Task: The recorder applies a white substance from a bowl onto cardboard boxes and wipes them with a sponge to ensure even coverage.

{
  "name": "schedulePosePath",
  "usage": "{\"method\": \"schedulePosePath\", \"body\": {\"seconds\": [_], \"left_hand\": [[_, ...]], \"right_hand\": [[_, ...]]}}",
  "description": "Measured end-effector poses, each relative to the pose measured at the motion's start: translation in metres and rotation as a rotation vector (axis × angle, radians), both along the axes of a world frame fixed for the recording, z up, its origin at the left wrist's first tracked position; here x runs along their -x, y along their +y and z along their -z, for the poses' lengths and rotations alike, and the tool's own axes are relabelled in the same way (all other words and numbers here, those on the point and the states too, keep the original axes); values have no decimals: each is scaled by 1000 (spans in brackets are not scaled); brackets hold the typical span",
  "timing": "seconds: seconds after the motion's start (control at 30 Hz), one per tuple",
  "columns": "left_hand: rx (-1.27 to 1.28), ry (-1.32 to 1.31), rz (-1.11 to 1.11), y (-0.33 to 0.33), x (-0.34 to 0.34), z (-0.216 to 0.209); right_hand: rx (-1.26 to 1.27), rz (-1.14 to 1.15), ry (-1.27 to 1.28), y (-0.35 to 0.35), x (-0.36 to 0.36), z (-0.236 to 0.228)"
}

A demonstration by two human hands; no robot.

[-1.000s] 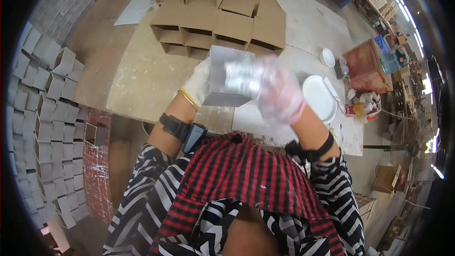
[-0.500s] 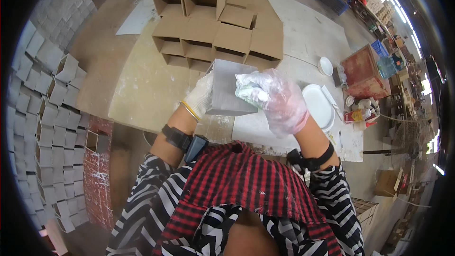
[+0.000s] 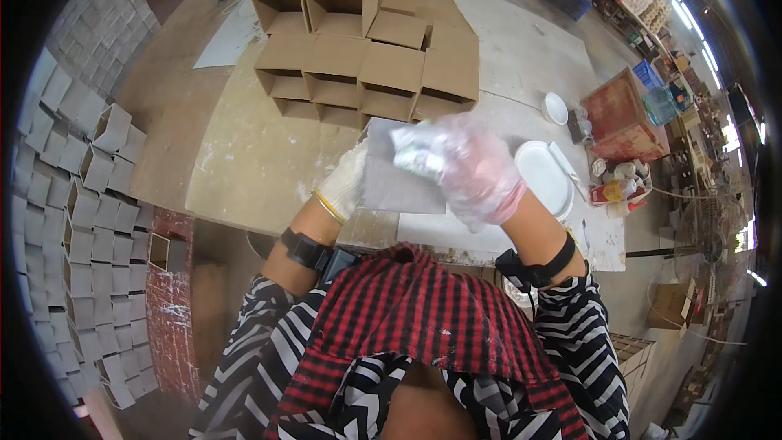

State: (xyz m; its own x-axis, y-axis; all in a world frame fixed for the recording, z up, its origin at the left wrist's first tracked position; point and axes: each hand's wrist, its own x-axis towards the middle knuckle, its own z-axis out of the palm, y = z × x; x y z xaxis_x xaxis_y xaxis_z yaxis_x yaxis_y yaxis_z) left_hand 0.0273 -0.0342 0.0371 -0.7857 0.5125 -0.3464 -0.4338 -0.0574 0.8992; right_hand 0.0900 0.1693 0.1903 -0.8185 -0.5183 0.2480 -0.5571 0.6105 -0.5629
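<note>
Wiping or coating looks like the step in hand, judged from the pose; largest first: the pale paint-spattered wooden workbench (image 3: 244, 163) carries a block of open brown cardboard cube boxes (image 3: 358, 57) at its far side; in front of them the person holds a flat grey square panel (image 3: 391, 183) tilted above the bench edge; left hand (image 3: 342, 183) in a white knit glove is clamped on the panel's left edge; right hand (image 3: 472, 167) in a clear plastic glove is closed around a small white crumpled wad (image 3: 415, 155), pressed against the panel's upper right face; wad is blurred, material cannot be told; panel surface reads matt, even grey, no visible streaks; next move likely needs steady left-hand support and even pressure across the uncovered lower face; round white plate (image 3: 542, 175) sits just right of the hands.
</note>
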Motion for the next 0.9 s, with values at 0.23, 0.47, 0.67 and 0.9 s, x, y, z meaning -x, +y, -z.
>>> {"method": "schedulePosePath", "body": {"seconds": [0.23, 0.47, 0.67, 0.9], "left_hand": [[-338, -303, -40, -2, -16, -18], [-222, -222, -68, 2, -16, -24], [-484, -218, -85, 4, 0, -11], [-300, 430, 13, -2, 13, -3]], "right_hand": [[61, 513, 133, 0, 22, 2], [-67, 158, 312, -14, 11, 5], [67, -357, 300, -43, -22, 15], [-4, -75, 635, -8, 8, 2]]}}
